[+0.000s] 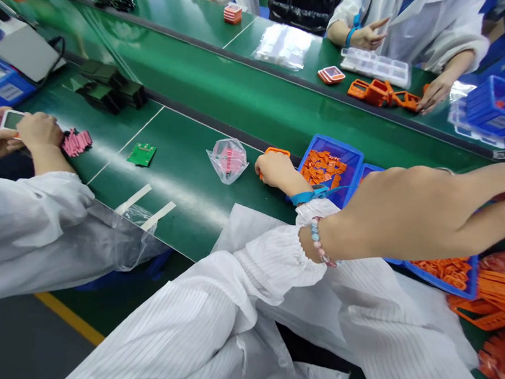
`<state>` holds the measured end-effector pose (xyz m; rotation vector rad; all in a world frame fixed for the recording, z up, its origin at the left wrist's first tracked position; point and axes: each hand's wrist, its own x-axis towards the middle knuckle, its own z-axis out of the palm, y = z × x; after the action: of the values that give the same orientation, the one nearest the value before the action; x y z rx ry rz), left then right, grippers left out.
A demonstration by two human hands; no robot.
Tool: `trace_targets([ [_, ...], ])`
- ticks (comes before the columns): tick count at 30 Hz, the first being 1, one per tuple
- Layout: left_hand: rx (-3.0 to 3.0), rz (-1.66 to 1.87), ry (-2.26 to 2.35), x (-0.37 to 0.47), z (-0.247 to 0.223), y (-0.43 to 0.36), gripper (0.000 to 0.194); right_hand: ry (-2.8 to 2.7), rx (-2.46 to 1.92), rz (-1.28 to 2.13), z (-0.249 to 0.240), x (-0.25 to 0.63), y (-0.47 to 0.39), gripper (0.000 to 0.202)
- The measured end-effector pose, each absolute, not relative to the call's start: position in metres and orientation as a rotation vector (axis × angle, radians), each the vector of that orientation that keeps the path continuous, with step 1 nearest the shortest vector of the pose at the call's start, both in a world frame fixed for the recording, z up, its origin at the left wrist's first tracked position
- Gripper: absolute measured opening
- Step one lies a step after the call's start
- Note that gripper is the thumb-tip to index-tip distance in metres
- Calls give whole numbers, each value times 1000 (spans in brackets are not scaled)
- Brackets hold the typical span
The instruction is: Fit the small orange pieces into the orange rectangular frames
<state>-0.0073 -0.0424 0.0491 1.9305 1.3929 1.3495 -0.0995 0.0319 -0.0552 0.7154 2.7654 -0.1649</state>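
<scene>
Left hand (420,214) partly hides blue bin (473,277) | grip unclear | right hand (278,171) clamped on orange part (277,151) | bag (227,162) nearby

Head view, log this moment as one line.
left hand: raised, partly hiding blue bins | right hand: holding orange frame | table: bagged pink pieces, green board

A dark stack (106,87) holds the desk (185,147)! White machine (25,42) just left of it, pink pieces (77,143) in front, black-lined bin (303,7) well beyond it.
</scene>
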Motion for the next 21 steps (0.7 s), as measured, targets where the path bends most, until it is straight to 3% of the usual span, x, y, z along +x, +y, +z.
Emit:
trace_targets([
  [8, 1900, 1447, 1333, -5, 43, -40, 12, 2740, 682, -132, -60, -81, 36, 30],
  [14, 1910, 1458, 1284, -2, 38, -39, 13, 2763, 706, -196, -60, -74, 45, 48],
  [21, 1917, 1447, 1305, 0, 39, -40, 15, 2796, 621, -205, -63, -78, 41, 32],
])
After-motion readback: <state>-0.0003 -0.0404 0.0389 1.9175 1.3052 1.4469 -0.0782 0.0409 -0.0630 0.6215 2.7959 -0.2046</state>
